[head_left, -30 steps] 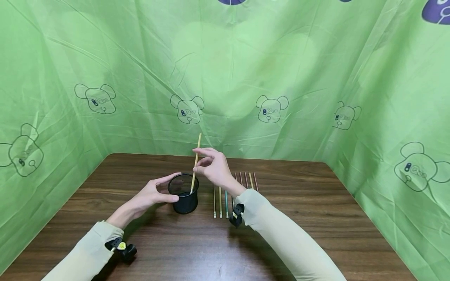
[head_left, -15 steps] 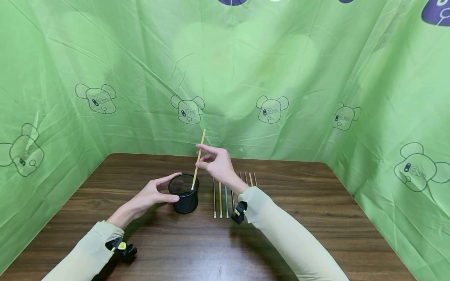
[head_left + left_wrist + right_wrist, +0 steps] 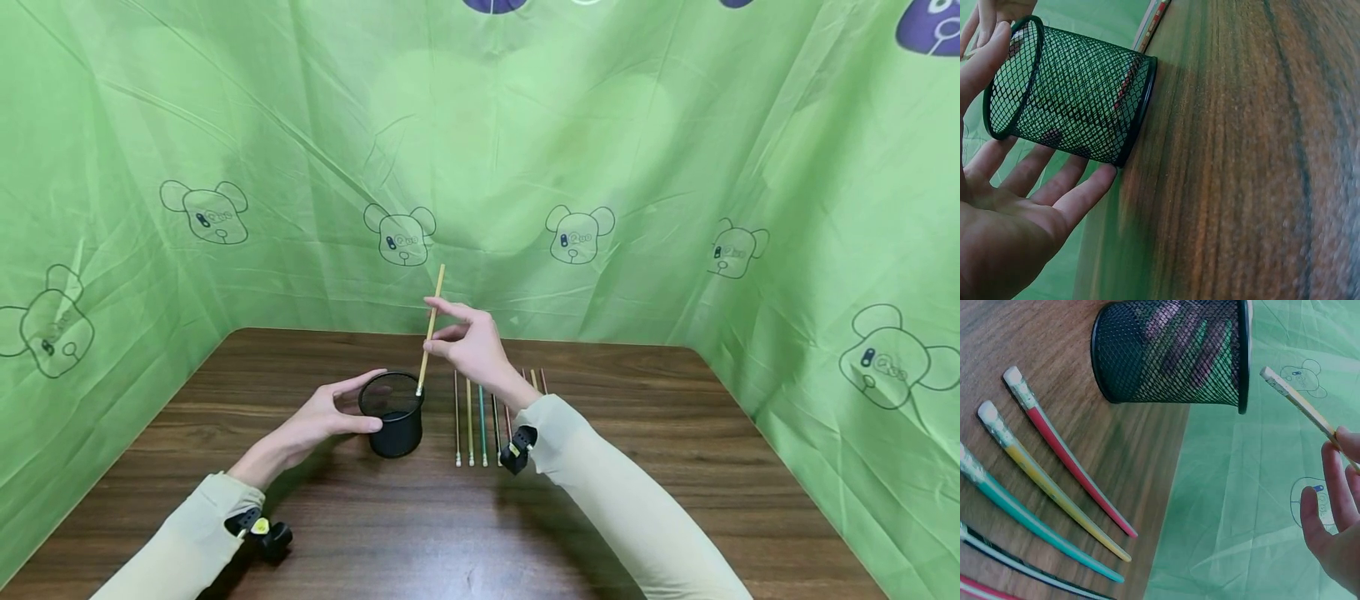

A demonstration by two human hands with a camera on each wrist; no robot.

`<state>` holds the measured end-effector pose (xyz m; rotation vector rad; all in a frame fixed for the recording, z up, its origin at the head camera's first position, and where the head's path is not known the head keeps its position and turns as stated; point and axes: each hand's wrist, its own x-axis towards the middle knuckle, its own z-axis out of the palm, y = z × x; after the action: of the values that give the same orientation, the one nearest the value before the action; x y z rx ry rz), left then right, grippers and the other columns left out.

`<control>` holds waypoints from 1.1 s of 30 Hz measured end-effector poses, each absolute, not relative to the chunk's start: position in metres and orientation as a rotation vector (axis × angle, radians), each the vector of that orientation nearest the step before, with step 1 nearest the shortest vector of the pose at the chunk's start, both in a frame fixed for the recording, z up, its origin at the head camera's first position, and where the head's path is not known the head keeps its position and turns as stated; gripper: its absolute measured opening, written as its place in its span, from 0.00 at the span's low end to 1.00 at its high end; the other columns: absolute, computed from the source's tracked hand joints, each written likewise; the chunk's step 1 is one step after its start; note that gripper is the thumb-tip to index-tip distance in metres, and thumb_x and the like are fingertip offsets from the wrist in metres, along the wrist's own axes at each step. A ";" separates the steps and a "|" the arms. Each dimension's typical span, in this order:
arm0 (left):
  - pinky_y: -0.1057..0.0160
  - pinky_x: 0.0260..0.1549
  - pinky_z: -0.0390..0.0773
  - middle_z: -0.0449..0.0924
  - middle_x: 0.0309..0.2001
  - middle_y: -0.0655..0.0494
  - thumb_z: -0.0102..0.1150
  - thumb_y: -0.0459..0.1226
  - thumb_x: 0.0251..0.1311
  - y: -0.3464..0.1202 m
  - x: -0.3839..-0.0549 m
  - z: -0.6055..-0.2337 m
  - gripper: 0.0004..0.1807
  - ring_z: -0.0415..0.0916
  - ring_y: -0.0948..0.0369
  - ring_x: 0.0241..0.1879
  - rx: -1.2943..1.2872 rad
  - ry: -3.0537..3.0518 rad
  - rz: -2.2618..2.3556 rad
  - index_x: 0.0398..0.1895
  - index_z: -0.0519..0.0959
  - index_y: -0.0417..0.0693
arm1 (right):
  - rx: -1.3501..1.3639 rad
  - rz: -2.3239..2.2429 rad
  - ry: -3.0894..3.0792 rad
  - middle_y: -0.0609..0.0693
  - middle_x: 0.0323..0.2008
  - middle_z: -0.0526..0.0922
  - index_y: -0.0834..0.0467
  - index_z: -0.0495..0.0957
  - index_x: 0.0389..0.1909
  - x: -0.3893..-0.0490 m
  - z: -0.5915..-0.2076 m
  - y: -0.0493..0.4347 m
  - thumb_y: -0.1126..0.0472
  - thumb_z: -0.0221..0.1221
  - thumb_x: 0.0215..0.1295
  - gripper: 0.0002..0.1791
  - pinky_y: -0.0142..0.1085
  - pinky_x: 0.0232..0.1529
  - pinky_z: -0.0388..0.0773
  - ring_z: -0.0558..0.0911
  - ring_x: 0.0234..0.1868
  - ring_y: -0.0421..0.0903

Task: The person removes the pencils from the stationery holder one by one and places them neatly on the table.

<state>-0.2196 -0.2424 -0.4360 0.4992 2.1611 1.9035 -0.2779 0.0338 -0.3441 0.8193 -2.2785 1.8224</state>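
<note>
My left hand (image 3: pixel 321 423) grips a black mesh pencil cup (image 3: pixel 397 437) that stands upright on the table. The left wrist view shows the thumb at the rim and the fingers spread along the mesh wall (image 3: pixel 1079 94). My right hand (image 3: pixel 476 346) pinches a yellow pencil (image 3: pixel 424 365) between thumb and fingers, its eraser end down. That eraser end overlaps the cup's right rim in the head view; seen from the right wrist, the pencil (image 3: pixel 1304 407) is just beyond the rim, outside the cup.
Right of the cup, several pencils lie in a row, eraser ends toward me, among them a red pencil (image 3: pixel 1061 448), a yellow one and a teal one. My right forearm hides part of this row. Green cloth (image 3: pixel 480 150) hangs behind the wooden table (image 3: pixel 360 533).
My right hand has moved up and to the right, drawing the yellow pencil from inside the cup up to its rim. My left hand and the cup have stayed in place.
</note>
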 end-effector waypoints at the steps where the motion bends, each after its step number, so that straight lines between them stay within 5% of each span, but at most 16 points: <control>1: 0.63 0.55 0.78 0.75 0.68 0.34 0.74 0.33 0.63 -0.242 -0.220 -0.436 0.45 0.74 0.43 0.66 0.499 2.163 1.902 0.82 0.64 0.48 | 0.821 1.825 -2.276 0.47 0.64 0.80 0.45 0.81 0.70 -0.278 -0.343 0.036 0.74 0.73 0.60 0.38 0.37 0.36 0.84 0.89 0.43 0.45; 10: 0.63 0.55 0.78 0.76 0.67 0.35 0.75 0.33 0.61 -0.241 -0.221 -0.436 0.46 0.72 0.40 0.67 0.476 2.167 1.900 0.82 0.65 0.52 | 0.862 1.859 -2.240 0.47 0.59 0.82 0.48 0.80 0.70 -0.278 -0.338 0.060 0.76 0.72 0.60 0.38 0.41 0.44 0.86 0.89 0.44 0.48; 33: 0.63 0.54 0.79 0.73 0.68 0.30 0.75 0.33 0.62 -0.242 -0.220 -0.433 0.47 0.73 0.41 0.67 0.466 2.167 1.887 0.82 0.63 0.50 | 0.637 1.677 -2.556 0.55 0.67 0.80 0.53 0.77 0.73 -0.275 -0.364 0.166 0.75 0.73 0.56 0.41 0.40 0.35 0.85 0.89 0.44 0.53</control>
<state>-0.2202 -0.2416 -0.4330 0.4664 2.1668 1.8870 -0.2748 0.1663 -0.3637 0.6371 -2.5565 1.6773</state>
